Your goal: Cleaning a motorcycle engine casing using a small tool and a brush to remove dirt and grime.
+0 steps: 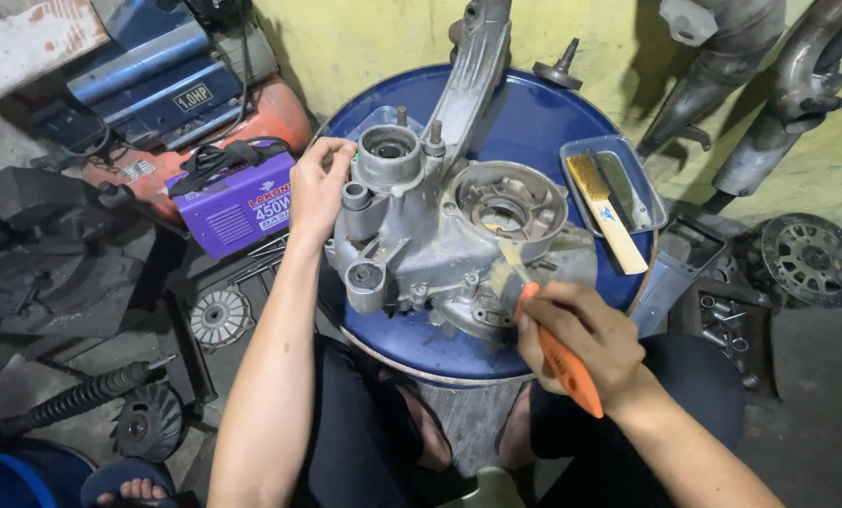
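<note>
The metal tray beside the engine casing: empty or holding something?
Holding something: a wire brush with a wooden handle lies in the metal tray, its handle overhanging the rim.

The engine casing's (440, 202) long arm ran off the top edge; the right hand (581, 339) hid the orange brush handle's (571, 372) middle.
</note>
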